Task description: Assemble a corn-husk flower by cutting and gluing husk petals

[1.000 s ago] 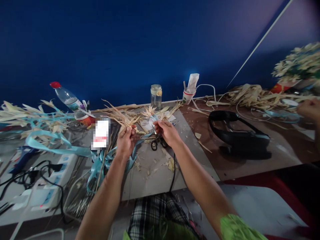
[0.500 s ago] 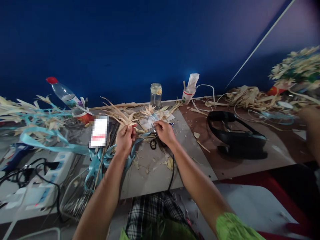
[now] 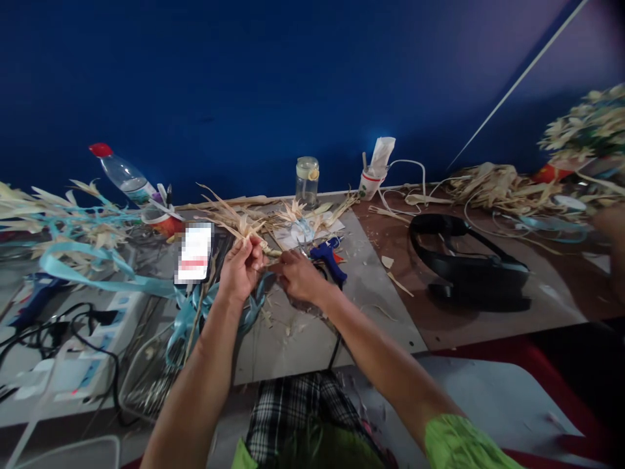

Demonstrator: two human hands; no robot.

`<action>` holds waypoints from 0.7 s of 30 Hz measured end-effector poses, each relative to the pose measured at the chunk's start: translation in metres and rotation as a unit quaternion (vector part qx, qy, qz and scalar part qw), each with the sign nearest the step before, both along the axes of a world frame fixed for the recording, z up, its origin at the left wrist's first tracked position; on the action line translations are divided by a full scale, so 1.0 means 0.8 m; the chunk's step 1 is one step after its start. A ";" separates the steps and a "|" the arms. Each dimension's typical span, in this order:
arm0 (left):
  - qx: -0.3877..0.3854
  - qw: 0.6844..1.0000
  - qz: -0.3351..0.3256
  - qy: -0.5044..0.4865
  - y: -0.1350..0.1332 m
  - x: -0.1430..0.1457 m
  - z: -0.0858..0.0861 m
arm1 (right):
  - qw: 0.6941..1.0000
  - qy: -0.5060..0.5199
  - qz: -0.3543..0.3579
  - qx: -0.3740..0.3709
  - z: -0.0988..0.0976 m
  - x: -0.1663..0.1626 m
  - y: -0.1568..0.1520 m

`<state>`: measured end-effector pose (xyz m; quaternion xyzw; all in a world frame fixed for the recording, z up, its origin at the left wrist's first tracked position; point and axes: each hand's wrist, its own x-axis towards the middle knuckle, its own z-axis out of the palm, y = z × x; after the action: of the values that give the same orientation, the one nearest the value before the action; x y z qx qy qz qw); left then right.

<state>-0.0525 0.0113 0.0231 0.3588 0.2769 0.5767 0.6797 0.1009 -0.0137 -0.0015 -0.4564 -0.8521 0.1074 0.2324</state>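
Observation:
My left hand [image 3: 241, 270] pinches a flower of pale dried husk strips [image 3: 243, 226], its pointed petals fanning up and away from me. From that hand a thin stem [image 3: 272, 252] runs rightward. My right hand [image 3: 300, 277] is closed beside the stem's end, fingertips together; what lies in them is too small to make out. Metal blades [image 3: 303, 248], seemingly of scissors, show just behind it, with their handles hidden. A blue glue gun [image 3: 329, 257] rests right of that hand. Another husk flower [image 3: 293, 212] lies behind on white paper.
Light blue ribbon [image 3: 107, 270], a phone [image 3: 194, 254] and a power strip [image 3: 100, 345] are on the left. A glass jar [image 3: 306, 182] and paper cup [image 3: 372, 184] stand by the wall. Right are a black headset-like object [image 3: 469, 264], husks [image 3: 488, 185] and another person's blurred hand [image 3: 612, 228].
My right hand has moved left and slightly down, close to my left hand, uncovering the glue gun and blades. The left hand still holds the husk flower.

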 end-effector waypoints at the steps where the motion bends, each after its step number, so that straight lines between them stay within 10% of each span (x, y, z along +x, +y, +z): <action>1: 0.000 1.000 -0.015 -0.005 -0.001 -0.001 0.001 | 0.999 -0.040 -0.003 0.005 -0.002 -0.008 -0.003; 8: 0.022 0.998 -0.054 0.032 -0.008 0.003 0.003 | 0.994 -0.096 -0.050 0.019 -0.003 -0.028 -0.002; 16: 0.023 0.999 -0.023 0.001 -0.003 -0.006 0.010 | 0.996 0.075 -0.015 -0.035 0.003 -0.018 -0.009; 21: 0.004 0.998 -0.003 0.064 -0.001 -0.005 0.002 | 0.967 0.240 -0.031 0.072 0.014 -0.011 -0.021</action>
<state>-0.0563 0.0104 0.0245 0.3984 0.3167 0.5519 0.6606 0.0918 -0.0308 0.0100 -0.4251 -0.7623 0.1448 0.4661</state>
